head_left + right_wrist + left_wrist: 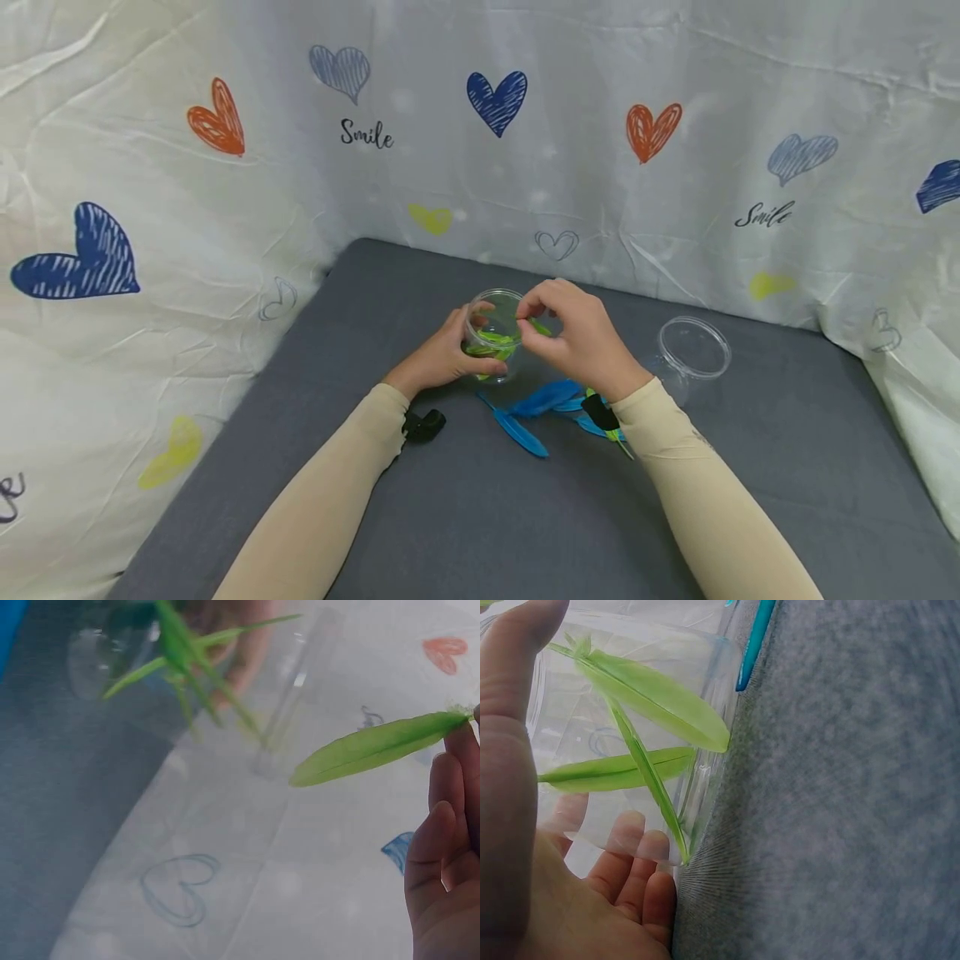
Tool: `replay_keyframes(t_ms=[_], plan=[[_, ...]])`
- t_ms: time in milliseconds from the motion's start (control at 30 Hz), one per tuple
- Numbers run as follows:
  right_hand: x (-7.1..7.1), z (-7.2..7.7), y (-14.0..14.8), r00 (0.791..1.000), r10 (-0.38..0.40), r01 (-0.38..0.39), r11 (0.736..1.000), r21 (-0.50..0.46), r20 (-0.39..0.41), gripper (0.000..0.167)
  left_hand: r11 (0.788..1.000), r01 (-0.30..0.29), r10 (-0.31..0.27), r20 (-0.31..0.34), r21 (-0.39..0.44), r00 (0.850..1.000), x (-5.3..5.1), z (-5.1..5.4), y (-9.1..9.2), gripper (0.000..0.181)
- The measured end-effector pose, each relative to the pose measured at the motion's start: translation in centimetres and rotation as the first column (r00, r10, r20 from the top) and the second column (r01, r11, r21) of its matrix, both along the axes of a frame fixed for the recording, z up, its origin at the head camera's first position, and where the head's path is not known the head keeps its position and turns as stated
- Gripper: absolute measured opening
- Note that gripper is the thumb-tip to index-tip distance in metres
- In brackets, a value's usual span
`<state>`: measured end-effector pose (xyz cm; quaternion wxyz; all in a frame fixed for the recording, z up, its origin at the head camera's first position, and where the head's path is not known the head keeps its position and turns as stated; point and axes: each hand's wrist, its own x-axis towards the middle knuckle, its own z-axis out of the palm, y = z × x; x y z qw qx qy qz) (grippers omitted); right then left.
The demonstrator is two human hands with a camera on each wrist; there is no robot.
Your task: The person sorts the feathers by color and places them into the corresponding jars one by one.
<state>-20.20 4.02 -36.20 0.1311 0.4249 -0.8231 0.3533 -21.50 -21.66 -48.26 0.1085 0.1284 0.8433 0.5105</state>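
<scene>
Hands: left [444, 357] around clear jar [490, 317], right [581, 335] with green feather [375, 752].

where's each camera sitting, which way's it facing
Head: on the head, facing forward and down at the clear jar; left hand, right hand and sleeves show.
Left wrist: on that wrist, facing green feathers inside the jar; left hand shows.
Right wrist: on that wrist, facing a pinched green feather; right fingers show.
Both wrist views show the jar.
</scene>
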Motion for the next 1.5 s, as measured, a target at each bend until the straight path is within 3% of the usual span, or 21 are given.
replay_keyframes(t_ms=[167,300,800,1500], plan=[[-0.5,1.0,-1.2,1.0,0.0,0.0,1.0,-0.024,-0.007,0.007,1.0,0.011,-0.011,0.007,0.002,1.0,0.1,0.2,0.0,0.1],[-0.8,1.1,-2.1,1.0,0.01,-0.009,0.999,-0.032,0.02,0.006,1.0,0.016,-0.016,0.023,0.007,1.0,0.2,0.2,0.0,0.098],[-1.1,-0.8,-3.1,0.992,-0.018,0.017,1.0,0.013,0.127,0.004,0.999,0.022,-0.024,0.035,0.035,0.999,0.1,-0.1,0.5,0.102],[-2.0,-2.9,-3.1,0.983,-0.064,0.052,0.996,0.069,0.171,0.006,1.0,0.01,-0.01,0.021,0.02,1.0,0.3,0.2,0.1,0.092]])
